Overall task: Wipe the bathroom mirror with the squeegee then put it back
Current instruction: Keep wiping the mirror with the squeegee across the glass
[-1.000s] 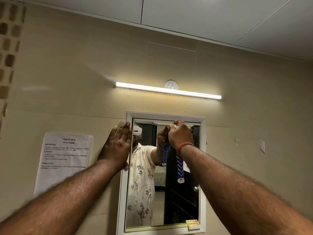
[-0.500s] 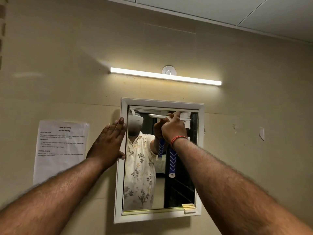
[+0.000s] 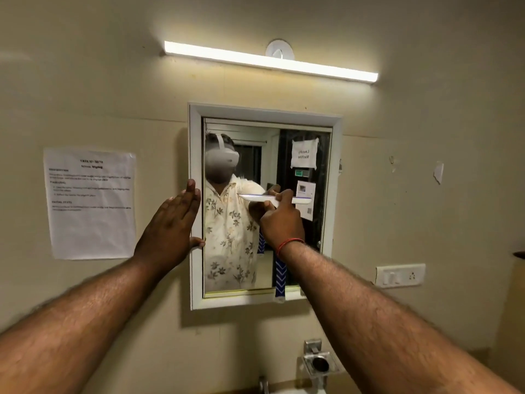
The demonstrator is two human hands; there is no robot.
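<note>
A white-framed mirror (image 3: 326, 223) hangs on the beige wall. My right hand (image 3: 282, 223) is shut on the squeegee (image 3: 257, 198), whose white blade lies level against the glass at mid height. Its blue-and-white chevron handle (image 3: 280, 277) hangs down below my wrist to the mirror's lower edge. My left hand (image 3: 173, 226) lies flat and open on the mirror's left frame, fingers up, thumb touching the glass edge. The glass reflects a person in a floral shirt wearing a white headset.
A lit tube light (image 3: 270, 61) runs above the mirror. A printed sheet (image 3: 91, 204) is taped to the wall on the left. A switch plate (image 3: 400, 275) sits to the right. A metal fitting (image 3: 316, 362) and a tap top show below the mirror.
My right hand has drawn the squeegee blade down from the mirror's top edge to about its middle. The left hand stays on the left frame. The view has tilted downward.
</note>
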